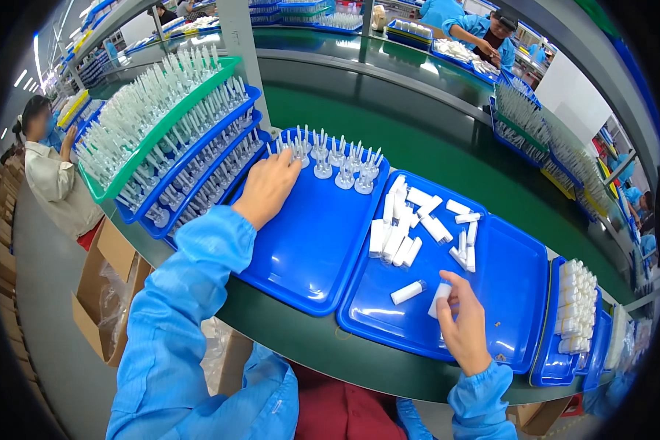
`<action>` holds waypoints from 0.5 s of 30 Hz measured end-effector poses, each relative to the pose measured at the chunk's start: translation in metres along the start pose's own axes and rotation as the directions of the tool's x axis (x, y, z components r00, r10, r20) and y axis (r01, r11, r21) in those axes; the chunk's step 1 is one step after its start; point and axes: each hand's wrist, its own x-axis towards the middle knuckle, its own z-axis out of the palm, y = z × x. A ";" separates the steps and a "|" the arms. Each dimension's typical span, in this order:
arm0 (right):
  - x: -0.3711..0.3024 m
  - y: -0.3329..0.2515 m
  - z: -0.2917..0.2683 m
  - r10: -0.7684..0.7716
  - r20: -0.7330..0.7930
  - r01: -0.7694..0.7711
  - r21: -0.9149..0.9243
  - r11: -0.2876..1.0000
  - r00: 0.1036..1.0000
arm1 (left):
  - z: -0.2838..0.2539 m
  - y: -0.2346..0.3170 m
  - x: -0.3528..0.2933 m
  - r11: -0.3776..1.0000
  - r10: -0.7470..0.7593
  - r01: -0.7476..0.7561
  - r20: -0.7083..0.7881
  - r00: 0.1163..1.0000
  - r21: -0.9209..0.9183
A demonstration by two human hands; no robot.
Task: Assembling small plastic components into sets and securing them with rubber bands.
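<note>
My left hand [268, 188] reaches to the far left part of a blue tray [290, 253]. Its fingertips close around one of the clear plastic parts with thin upright stems [323, 166], though the fingers partly hide it. Several more of these parts stand in a group along the tray's far end. Over the tray to the right, my right hand [465, 320] holds a short white tube [439, 299] between thumb and fingers. Near it a single white tube [408, 292] lies on the blue tray [367, 312], and a loose heap of white tubes [394, 236] lies farther back.
Stacked green and blue trays [161, 143] full of stemmed parts rise at the left. Another tray [554, 363] at the right holds rows of white tubes [576, 308]. A green conveyor belt [359, 103] runs behind. An open carton [99, 293] stands below left; co-workers sit beyond.
</note>
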 end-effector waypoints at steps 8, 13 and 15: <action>-0.019 -0.006 0.015 0.294 0.018 -0.208 0.748 0.630 0.955 | -0.116 0.136 -0.057 0.640 0.106 -0.105 -0.047 0.993 -0.761; -0.017 -0.006 0.030 0.396 0.043 -0.229 0.871 0.435 0.917 | -0.130 0.201 -0.079 0.214 0.099 0.158 0.183 0.978 -0.964; -0.021 -0.003 0.028 0.381 0.033 -0.216 0.868 0.448 0.924 | -0.133 0.208 -0.079 0.171 0.107 0.195 0.215 0.971 -0.966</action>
